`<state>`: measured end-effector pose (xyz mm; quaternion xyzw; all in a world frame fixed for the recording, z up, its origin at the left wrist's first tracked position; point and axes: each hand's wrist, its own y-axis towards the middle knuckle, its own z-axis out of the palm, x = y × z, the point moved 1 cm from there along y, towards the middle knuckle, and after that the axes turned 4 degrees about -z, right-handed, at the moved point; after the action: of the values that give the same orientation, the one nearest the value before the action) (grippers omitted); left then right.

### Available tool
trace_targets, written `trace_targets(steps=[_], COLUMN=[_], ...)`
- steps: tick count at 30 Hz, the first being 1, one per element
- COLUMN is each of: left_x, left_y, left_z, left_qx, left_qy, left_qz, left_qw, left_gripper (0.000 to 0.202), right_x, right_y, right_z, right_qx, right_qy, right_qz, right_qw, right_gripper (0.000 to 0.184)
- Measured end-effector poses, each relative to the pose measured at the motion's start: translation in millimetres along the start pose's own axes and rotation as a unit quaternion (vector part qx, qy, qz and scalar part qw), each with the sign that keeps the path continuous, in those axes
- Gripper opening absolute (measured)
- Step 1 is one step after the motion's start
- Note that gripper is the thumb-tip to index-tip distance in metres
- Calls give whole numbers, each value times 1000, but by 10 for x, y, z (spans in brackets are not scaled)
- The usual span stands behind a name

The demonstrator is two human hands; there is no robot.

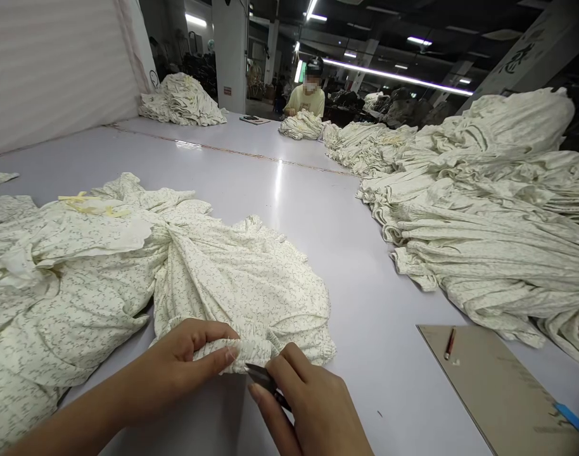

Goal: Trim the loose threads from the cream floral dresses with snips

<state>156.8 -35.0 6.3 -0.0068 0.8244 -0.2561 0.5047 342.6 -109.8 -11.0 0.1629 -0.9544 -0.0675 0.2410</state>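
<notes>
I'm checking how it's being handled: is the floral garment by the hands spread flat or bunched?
Bunched: the floral garment lies in folds, its gathered edge gripped in the left hand.

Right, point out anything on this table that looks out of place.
Pale yellow strips lie on top of the floral cotton garment at the left. They stand out from the fabric's print, like loose tape or trim, though I cannot tell which. A small dark speck also sits on the pale table.

Bare left hand [175,364], bare right hand [311,405]
</notes>
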Motion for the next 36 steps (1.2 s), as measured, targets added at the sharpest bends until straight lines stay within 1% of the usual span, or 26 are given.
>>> trace_targets(steps=[7,11,16,20,22,25,28,30,31,32,33,34,35,36], left_x=[63,103,116,85,66,56,71,80,78,70,55,35,15,-3], left_y=[19,34,52,49,31,0,-15,-17,-18,-19,-21,-23,-26,-28], left_z=[-11,-3,-28,-28,-12,12,20,14,12,10,9,4,-6,-21], left_qx=[-10,4,-2,26,12,-31,-38,-32,-21,-3,12,13,-10,-54], left_qy=[15,7,-3,18,14,-6,-19,-28,-29,-25,-14,4,23,38], left_qz=[-12,0,8,18,26,23,15,14,28,57,102,159,217,262], left_qw=[1000,1000,1000,999,999,999,999,999,999,998,995,987,976,963], left_gripper=[38,38,39,37,34,31,30,27,26,25,21,17,16,16], right_x=[6,11,11,7,10,19,21,11,0,-13,-28,-43,-56,-66], right_y=[2,13,1,-15,-12,0,7,13,21,33,50,70,94,119], right_z=[17,23,4,0,10,27,18,-16,-40,-64,-86,-101,-105,-96], right_qx=[0,13,15,16,18,22,28,32,27,13,-7,-29,-48,-61], right_qy=[-7,-19,-19,-16,-15,-3,27,67,96,129,168,210,255,302], right_qz=[0,1,2,5,5,1,0,12,26,44,66,86,102,113], right_qw=[1000,1000,1000,1000,1000,1000,999,997,995,991,984,974,960,945], right_gripper=[12,13,12,12,12,15,18,19,18,17,18,18,19,19])
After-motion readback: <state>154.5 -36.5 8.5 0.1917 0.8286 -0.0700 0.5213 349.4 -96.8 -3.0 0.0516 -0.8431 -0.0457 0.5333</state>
